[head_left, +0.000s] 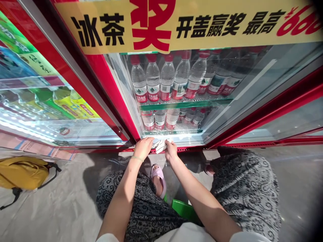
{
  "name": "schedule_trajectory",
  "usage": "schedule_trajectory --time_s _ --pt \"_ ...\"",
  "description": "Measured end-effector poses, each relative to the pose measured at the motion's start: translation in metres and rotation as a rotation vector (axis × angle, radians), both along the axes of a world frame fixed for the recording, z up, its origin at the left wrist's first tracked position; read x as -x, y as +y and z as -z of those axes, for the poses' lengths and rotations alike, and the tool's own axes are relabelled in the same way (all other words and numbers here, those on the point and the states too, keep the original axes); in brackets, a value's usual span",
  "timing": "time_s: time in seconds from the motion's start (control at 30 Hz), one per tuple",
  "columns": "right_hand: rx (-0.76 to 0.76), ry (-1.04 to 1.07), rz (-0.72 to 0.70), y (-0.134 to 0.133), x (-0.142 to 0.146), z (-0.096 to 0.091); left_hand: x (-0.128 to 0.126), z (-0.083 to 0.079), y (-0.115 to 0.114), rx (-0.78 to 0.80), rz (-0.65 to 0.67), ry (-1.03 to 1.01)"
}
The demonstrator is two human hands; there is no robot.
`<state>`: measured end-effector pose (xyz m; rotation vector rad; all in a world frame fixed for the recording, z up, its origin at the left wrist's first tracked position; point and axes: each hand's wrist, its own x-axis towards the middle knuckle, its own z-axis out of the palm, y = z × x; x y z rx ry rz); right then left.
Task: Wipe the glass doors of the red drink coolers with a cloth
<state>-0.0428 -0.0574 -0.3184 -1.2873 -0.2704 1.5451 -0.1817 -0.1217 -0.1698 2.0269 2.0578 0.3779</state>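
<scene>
My right hand (171, 150) is closed on a crumpled white cloth or tissue (160, 146) at the bottom sill of a drinks fridge. Its fingers pinch the right side of the white piece. Just left of it, my left hand (143, 148) lies at the same sill (186, 140), fingers stretched toward the white piece, with nothing visible in them. Whether its fingertips touch the cloth is unclear. Behind the hands, water bottles (153, 80) with red caps stand on the upper shelf (181, 105), and more bottles (171, 119) stand below.
A red fridge frame (111, 90) separates this section from a left one holding green and yellow bottles (68, 101). A yellow sign (186, 30) spans the top. A yellow backpack (24, 173) lies on the floor at left. A green object, perhaps a stool (185, 210), shows beneath me.
</scene>
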Motion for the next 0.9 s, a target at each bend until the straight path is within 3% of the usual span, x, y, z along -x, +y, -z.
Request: schedule_trajectory --time_s 0.4,0.67,0.9 --pt "-0.08 -0.104 0.085 -0.015 0.023 0.004 0.031 0.0 -0.016 -0.027 -0.049 -0.007" --pt "-0.179 -0.124 0.108 -0.023 0.042 -0.011 0.034 0.0 -0.018 0.015 -0.082 -0.002" --pt "-0.169 -0.163 0.119 -0.024 0.041 -0.012 0.035 -0.004 -0.019 0.046 -0.098 -0.004"
